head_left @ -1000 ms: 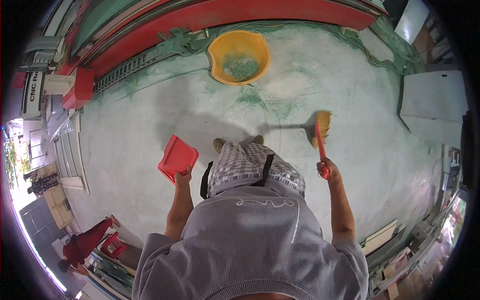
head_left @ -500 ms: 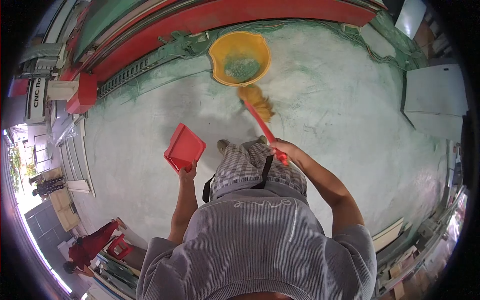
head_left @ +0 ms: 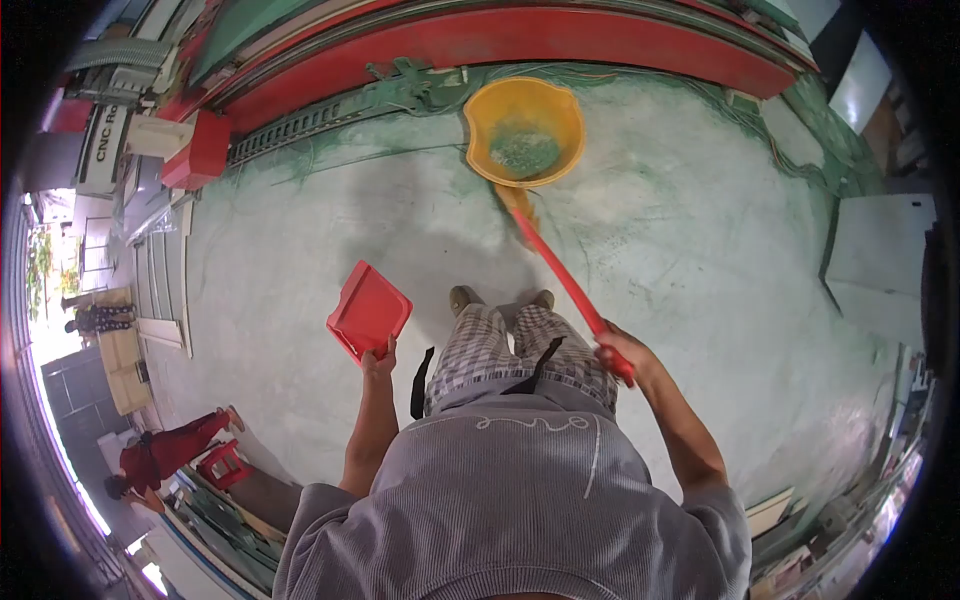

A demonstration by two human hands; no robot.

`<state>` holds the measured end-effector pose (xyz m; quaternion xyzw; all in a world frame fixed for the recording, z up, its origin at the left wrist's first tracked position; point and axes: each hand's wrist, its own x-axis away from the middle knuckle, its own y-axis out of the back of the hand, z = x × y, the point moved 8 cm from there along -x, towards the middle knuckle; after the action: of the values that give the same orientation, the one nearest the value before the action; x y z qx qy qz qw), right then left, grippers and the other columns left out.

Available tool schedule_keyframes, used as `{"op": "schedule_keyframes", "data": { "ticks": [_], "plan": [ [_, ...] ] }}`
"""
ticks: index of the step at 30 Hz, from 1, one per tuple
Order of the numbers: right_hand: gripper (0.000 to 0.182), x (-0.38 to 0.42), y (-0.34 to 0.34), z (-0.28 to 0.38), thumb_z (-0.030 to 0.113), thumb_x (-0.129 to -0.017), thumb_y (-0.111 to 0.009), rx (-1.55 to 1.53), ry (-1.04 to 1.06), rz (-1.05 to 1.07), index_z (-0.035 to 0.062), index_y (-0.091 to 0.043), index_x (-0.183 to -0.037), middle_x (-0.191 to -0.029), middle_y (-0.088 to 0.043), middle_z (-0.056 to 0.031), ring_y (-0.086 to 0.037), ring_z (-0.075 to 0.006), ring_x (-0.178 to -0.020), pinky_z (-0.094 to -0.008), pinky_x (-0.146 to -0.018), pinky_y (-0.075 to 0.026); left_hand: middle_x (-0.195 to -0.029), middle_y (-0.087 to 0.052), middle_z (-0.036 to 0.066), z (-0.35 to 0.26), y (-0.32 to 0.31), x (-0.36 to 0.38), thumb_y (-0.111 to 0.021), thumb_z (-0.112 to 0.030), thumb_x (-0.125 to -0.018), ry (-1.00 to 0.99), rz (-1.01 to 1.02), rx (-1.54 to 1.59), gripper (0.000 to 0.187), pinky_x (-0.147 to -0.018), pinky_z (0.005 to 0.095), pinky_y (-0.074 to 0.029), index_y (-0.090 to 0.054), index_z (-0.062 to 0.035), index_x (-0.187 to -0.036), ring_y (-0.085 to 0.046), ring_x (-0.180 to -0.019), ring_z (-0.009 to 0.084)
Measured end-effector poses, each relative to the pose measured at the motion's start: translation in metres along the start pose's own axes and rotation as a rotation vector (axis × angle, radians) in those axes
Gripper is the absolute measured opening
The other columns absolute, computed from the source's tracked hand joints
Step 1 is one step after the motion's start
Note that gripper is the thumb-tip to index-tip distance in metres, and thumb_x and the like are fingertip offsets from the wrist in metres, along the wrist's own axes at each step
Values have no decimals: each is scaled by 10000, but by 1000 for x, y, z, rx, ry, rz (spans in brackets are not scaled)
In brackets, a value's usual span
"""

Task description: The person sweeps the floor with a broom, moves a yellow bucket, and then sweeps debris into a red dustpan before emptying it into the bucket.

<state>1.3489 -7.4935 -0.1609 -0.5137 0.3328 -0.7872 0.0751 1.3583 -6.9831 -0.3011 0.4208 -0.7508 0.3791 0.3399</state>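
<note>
My left hand (head_left: pixel 379 360) grips the near end of a red dustpan (head_left: pixel 369 308), held above the floor left of my legs. The pan looks empty. In my right hand (head_left: pixel 630 355) is the red handle of a brush (head_left: pixel 565 277), which slants up and to the left. Its yellow-brown bristles (head_left: pixel 522 205) are beside the near rim of a yellow tub (head_left: pixel 477 152); whether they touch it I cannot tell. Green and whitish debris (head_left: pixel 527 152) lies in the bottom of the tub.
A long red machine base (head_left: pixel 500 40) with a cable track (head_left: pixel 300 127) runs behind the tub. Green dust marks the floor (head_left: pixel 700 270). A person in red (head_left: pixel 170 452) is at the lower left near a red stool (head_left: pixel 224 466). A pale cabinet (head_left: pixel 880 250) stands at the right.
The brush handle has swung nearer to me and to the right with my right hand, and the bristles are narrower in view. The whole view has shifted slightly.
</note>
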Motion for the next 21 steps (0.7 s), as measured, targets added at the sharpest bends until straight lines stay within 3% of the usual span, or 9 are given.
{"op": "schedule_keyframes", "data": {
  "ticks": [1,5,8,9,13,17,19,20,21],
  "plan": [
    [451,11,10,-8,107,-732,-451,10,-8,-31,114,-258,-1140,-528,-365,6,-355,-74,-394,-200,-329,-320,-1061,-453,153,4,4,7,-338,-47,-713,97,-117,284,354,-775,460,-437,-409,8,-1055,-435,-968,327],
    [476,53,5,-28,65,-712,-455,135,-90,-291,130,-240,-1132,-544,-372,-12,-381,-87,-402,-227,-314,-340,-1057,-462,146,-8,12,10,-342,-56,-719,123,-88,243,347,-776,460,-434,-421,1,-1051,-444,-964,315],
    [479,58,13,-55,71,-712,-457,64,-74,-463,154,-235,-1128,-542,-371,-16,-380,-89,-398,-233,-310,-344,-1034,-482,141,-21,32,-10,-340,-74,-745,202,-187,370,318,-776,458,-432,-437,-3,-1039,-456,-947,316],
    [345,61,-5,-49,110,-713,-475,58,-27,-448,137,-299,-1009,-548,-360,-3,-362,-71,-399,-202,-317,-327,-1030,-485,142,-32,35,-19,-336,-77,-747,236,-161,371,315,-775,458,-432,-440,-3,-1035,-459,-943,317],
    [273,34,-11,-81,104,-730,-454,-207,-49,-425,157,-277,-931,-517,-354,4,-359,-82,-374,-222,-308,-337,-1014,-496,147,-50,40,-45,-320,-87,-757,391,-64,415,305,-773,462,-433,-452,-2,-1018,-470,-924,322],
    [209,11,-32,-97,133,-748,-452,-277,2,-471,138,-275,-861,-501,-347,11,-360,-81,-371,-214,-304,-330,-1010,-495,151,-92,47,-67,-311,-79,-748,321,-14,459,316,-777,459,-433,-450,-6,-1023,-469,-924,323],
    [206,2,-38,-123,141,-756,-457,-477,-108,-385,121,-277,-855,-496,-346,14,-364,-79,-373,-199,-309,-333,-992,-496,153,-137,70,-126,-310,-64,-731,-126,218,-326,315,-780,456,-433,-453,-4,-1005,-472,-918,317],
    [192,-5,-43,-127,153,-766,-458,-569,-54,-418,109,-290,-849,-498,-354,10,-366,-73,-374,-187,-318,-342,-983,-496,154,-150,60,-138,-310,-56,-722,-363,322,-710,314,-782,454,-433,-455,-3,-996,-473,-916,314],
    [179,-13,-52,-131,153,-769,-452,-652,19,-393,99,-295,-836,-497,-360,15,-366,-67,-367,-181,-308,-338,-983,-496,154,-153,50,-140,-310,-56,-722,-358,332,-697,314,-782,454,-433,-455,-3,-996,-473,-916,314]
  ]
}}
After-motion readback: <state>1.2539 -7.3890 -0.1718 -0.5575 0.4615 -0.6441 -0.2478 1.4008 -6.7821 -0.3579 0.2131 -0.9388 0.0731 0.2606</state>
